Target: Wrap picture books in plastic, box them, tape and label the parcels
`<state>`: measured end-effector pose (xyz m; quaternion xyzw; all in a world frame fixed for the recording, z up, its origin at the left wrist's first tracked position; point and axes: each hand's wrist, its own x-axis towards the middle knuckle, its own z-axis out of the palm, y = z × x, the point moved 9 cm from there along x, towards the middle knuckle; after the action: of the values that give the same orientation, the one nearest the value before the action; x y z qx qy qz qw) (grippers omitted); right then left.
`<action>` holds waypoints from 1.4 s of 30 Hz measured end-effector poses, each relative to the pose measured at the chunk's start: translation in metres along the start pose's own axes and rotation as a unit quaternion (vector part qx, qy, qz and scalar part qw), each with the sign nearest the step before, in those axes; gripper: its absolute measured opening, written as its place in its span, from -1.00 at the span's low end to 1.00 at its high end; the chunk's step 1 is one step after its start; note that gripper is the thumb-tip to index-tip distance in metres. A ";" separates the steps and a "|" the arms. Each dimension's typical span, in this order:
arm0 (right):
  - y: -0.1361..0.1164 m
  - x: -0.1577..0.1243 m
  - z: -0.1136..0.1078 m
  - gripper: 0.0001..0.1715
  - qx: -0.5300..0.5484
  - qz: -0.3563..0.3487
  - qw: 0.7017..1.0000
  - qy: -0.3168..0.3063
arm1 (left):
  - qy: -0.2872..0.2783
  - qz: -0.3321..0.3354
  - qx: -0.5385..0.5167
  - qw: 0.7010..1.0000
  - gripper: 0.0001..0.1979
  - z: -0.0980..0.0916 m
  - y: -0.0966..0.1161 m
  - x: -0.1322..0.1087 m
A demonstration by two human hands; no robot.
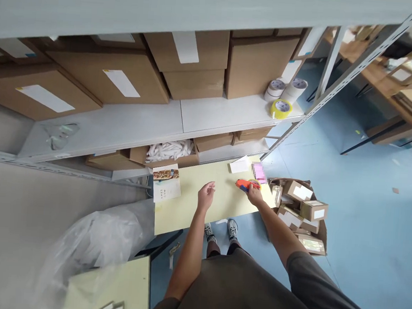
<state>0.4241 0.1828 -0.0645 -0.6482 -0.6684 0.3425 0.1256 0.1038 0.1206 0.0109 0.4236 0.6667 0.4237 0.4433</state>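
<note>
My right hand (255,195) is wrapped round the handle of an orange-and-blue tape dispenser (242,184), held over the right part of the pale yellow table (187,217). Yellow tape shows at the dispenser's far side. My left hand (206,197) is above the middle of the table with its fingers curled together; anything between them is too small to make out. Behind the dispenser lie a white paper (239,165) and a pink item (259,172), partly blurred. A printed sheet (167,184) with a picture rests at the table's left end.
Shelving (140,132) with cardboard boxes (193,80) and a yellow tape roll (280,109) stands behind the table. A large carton (322,233) of small boxes is on the floor at right. Clear plastic wrap (108,235) bulges at left. Another table (381,68) stands far right.
</note>
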 end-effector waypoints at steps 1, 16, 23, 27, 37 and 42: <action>0.009 0.002 0.008 -0.59 -0.016 0.008 1.000 -0.007 | 0.002 -0.001 0.003 1.000 -0.63 0.004 -0.005 -0.001; -0.028 0.011 -0.017 -0.50 -0.057 0.004 0.998 -0.003 | 0.069 -0.018 0.030 0.997 -0.67 0.010 0.017 -0.004; -0.150 0.002 -0.046 -0.37 0.108 -0.172 0.979 0.016 | 0.148 0.015 -0.009 0.989 -0.62 -0.063 0.053 -0.035; -0.213 -0.002 -0.012 -0.33 0.159 -0.235 0.958 -0.035 | 0.232 -0.001 -0.033 0.972 -0.54 -0.123 0.038 -0.079; -0.367 -0.070 0.154 -0.25 0.155 -0.360 0.903 -0.174 | 0.483 -0.067 -0.091 0.868 -0.47 -0.301 -0.064 -0.253; -0.443 -0.138 0.253 -0.28 0.123 -0.401 0.875 -0.242 | 0.550 -0.096 -0.128 0.819 -0.48 -0.381 -0.136 -0.330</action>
<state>-0.0590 0.0098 0.0633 -0.2007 -0.8333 0.4880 0.1650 -0.2020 -0.3000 0.0536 -0.0068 0.7767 0.6232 0.0910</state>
